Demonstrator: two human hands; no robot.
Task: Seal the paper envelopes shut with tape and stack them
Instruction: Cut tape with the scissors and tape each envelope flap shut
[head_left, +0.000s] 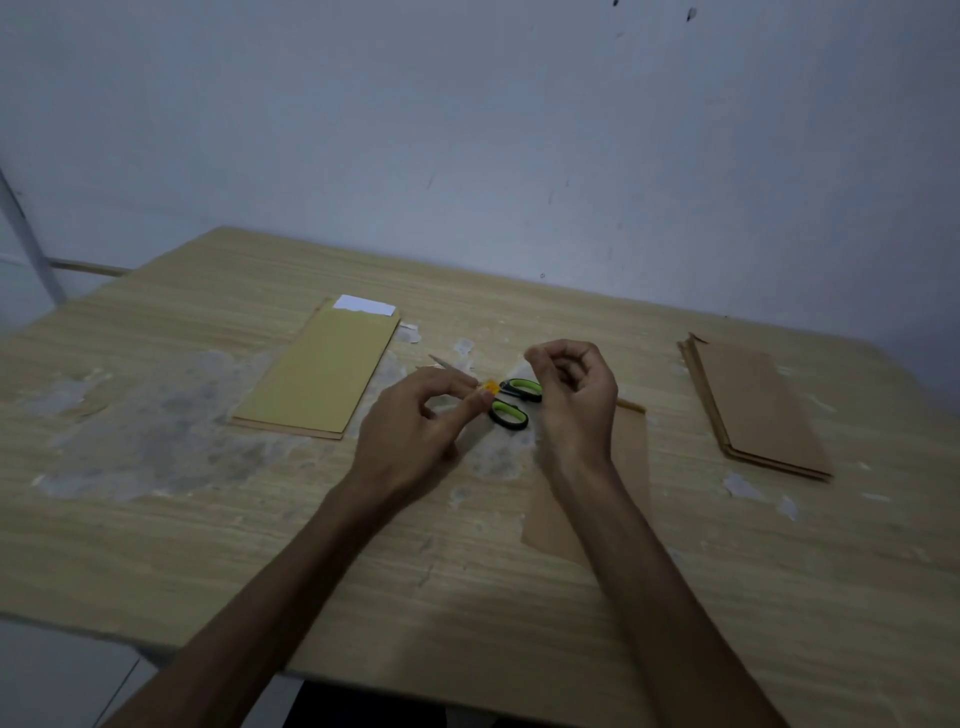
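Note:
Over the middle of the wooden table (260, 545), my left hand (415, 421) pinches a small orange-yellow end of tape (489, 387) between thumb and fingertip. A faint clear strip seems to run from it up to my right hand (571, 400), whose thumb and forefinger are pinched together with the other fingers curled. Scissors with green and black handles (511, 402) lie on the table just behind both hands, blade tip pointing left. A brown envelope (631, 467) lies flat under my right forearm, partly hidden by it.
A stack of yellow envelopes (322, 369) lies at the left, with a white sheet (363, 304) sticking out at its far end. A stack of brown envelopes (753, 410) lies at the right. The tabletop has worn grey patches. A wall stands behind the table.

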